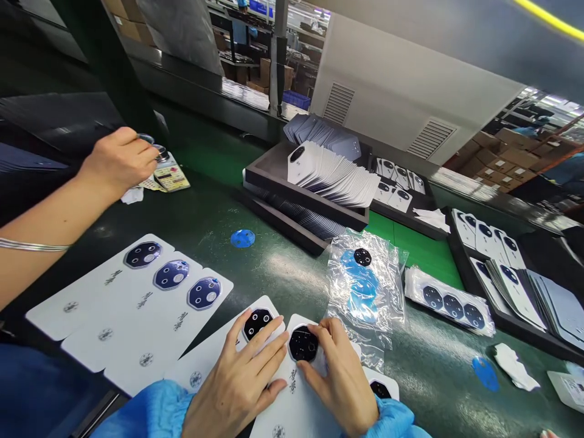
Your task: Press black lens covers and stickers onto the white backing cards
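Observation:
White panels with black round discs lie at the front edge of the dark green table. My left hand [241, 371] rests, fingers spread, over a white panel [203, 359], its fingertips beside the black disc [258, 323] on it. My right hand [335, 371] has its thumb and forefinger at the rim of another black disc [303, 344], which sits on the middle panel [278, 413]. Under my right wrist, part of a further panel with a black disc [380, 389] shows. Both my sleeves are light blue.
Three panels with blue discs [109, 328] lie at left, near another person's bare arm [59, 213]. Behind stands a tray [310, 201] of stacked panels. A plastic bag [383, 286] holds blue film pieces; right of it are packed discs [449, 304] and a panel tray [515, 328].

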Tool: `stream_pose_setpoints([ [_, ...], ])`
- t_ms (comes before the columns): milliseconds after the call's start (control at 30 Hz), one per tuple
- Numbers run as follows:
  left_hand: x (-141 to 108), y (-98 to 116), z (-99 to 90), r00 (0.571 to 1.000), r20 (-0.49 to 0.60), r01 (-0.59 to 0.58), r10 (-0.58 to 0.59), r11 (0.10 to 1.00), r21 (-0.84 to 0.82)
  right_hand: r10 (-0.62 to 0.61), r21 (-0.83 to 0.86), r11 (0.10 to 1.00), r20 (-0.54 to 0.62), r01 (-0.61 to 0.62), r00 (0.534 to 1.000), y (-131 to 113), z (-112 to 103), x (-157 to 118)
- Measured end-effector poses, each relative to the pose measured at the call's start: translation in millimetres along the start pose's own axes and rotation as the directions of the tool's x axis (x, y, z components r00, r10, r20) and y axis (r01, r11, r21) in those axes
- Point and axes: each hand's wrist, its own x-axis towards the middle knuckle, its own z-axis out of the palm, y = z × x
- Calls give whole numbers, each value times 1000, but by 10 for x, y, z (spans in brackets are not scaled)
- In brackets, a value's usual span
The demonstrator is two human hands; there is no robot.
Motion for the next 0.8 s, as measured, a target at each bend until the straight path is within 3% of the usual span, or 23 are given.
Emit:
stream_pose_setpoints([
  [133, -23, 10, 20, 998, -18, 58, -59, 997, -45, -12, -7, 1000, -2, 12, 1000, 11, -21, -2],
  [433, -20, 21, 15, 998, -15, 64, -64, 997, -52, -52, -35, 998, -6, 51, 999, 25, -33, 8],
  [800, -14, 23, 18, 997, -10, 72, -73, 996, -51, 0, -50, 999, 37, 2, 999, 0, -30, -2],
])
